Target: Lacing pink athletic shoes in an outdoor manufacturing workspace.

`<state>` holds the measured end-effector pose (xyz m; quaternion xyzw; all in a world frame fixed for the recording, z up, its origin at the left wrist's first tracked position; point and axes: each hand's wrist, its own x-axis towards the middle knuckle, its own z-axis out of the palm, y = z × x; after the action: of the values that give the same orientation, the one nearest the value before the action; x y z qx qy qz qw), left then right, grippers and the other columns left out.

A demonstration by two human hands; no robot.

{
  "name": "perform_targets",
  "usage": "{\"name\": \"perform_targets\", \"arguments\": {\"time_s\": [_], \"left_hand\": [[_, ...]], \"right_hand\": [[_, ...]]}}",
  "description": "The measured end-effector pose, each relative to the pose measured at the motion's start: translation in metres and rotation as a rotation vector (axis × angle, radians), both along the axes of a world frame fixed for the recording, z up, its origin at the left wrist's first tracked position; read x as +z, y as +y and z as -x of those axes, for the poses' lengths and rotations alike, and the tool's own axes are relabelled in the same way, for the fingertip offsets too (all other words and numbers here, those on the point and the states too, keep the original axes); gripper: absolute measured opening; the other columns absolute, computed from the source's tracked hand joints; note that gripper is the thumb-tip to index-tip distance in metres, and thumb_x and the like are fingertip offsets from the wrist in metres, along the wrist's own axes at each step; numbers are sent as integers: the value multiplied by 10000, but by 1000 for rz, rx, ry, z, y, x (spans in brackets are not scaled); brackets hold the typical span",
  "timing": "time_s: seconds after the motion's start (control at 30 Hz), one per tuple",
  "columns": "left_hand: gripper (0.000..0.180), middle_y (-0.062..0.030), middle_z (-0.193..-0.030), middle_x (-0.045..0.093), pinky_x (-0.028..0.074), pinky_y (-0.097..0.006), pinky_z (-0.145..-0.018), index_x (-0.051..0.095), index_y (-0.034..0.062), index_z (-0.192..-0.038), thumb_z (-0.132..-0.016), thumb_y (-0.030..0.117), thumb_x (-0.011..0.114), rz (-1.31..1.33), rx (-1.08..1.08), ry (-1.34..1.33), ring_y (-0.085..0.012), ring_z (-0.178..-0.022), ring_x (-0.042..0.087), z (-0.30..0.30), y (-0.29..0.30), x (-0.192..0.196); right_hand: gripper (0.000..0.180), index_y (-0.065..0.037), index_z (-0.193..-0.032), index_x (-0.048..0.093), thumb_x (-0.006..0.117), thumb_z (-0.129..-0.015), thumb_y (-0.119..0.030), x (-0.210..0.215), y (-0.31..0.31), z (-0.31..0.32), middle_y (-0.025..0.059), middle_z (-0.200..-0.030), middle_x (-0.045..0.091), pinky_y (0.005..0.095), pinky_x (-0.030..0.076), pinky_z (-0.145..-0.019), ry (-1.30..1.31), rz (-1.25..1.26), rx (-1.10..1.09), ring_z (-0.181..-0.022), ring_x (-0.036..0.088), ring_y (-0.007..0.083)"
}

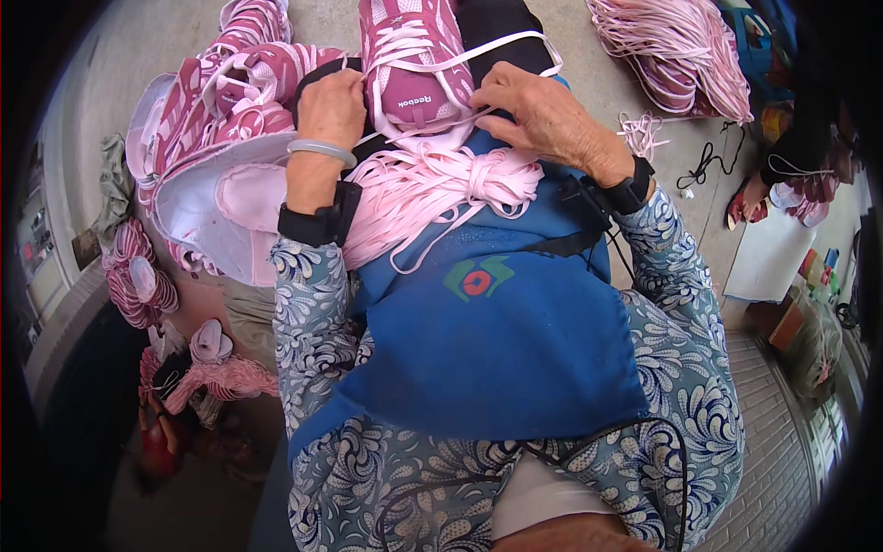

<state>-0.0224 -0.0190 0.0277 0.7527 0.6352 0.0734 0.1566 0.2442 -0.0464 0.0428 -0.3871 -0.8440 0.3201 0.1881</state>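
A pink and purple shoe upper [418, 106] lies across my knees with its toe toward me, partly laced with a pale pink shoelace [501, 43]. Beside its left edge, my left hand [332, 109] is closed where a strand of the lace runs into it; its fingertips are partly hidden. To the right of the toe, my right hand [538, 109] pinches a strand of lace between thumb and forefinger. A loop of lace stands out above that hand. Just below the toe, a knotted bundle of pink laces [432, 189] rests on my blue apron [497, 359].
Stacked pink shoe uppers [230, 92] crowd my left side, with a pale-lined one [216, 212] nearest me. A large heap of pink laces [676, 51] lies at the far right, near a black cord [708, 166]. Other people work at both sides. A white sheet [771, 256] lies right.
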Motion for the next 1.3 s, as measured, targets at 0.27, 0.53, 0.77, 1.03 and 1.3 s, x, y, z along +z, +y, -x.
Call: {"name": "perform_targets", "arguments": {"time_s": [0.27,0.53,0.77,1.03,1.3], "left_hand": [[228,-54,-803,664,448,-216,-463,561,-10,-1068,-907,132,485,-34,395,-848,-87,-534,560,-8,-14,40],[227,-26,-821,682,443,-257,-502,532,-10,-1059,-911,153,477,107,338,-617,-106,-514,535,-10,-39,45],[239,-107,-763,643,434,-290,-604,628,18,-957,-905,223,518,14,261,-437,-158,-665,551,-8,-43,32],[218,-82,-731,627,452,-291,-617,613,15,-953,-910,208,523,-38,236,-114,-144,-693,600,-11,-55,41],[192,-43,-743,529,406,-234,-535,536,-40,-1021,-934,116,467,-345,498,-1411,-100,-603,499,51,-65,121]], "right_hand": [[121,-28,-902,617,604,-817,-112,-16,-2,-5,95,-871,538,343,479,-630,-260,-62,-8,-727,585,275],[117,-17,-916,598,557,-838,-94,-3,14,-24,133,-800,587,334,462,-632,-92,-102,-137,-689,577,285],[240,-27,-1027,589,553,-857,-192,5,26,24,179,-746,610,340,453,-590,54,72,-259,-620,582,277],[164,-38,-875,612,528,-885,-178,-5,43,9,187,-686,585,375,449,-551,-62,-242,-218,-609,557,367],[186,-35,-908,597,546,-876,-211,-2,41,-18,167,-712,588,361,449,-580,-13,82,-376,-624,582,290]]}}
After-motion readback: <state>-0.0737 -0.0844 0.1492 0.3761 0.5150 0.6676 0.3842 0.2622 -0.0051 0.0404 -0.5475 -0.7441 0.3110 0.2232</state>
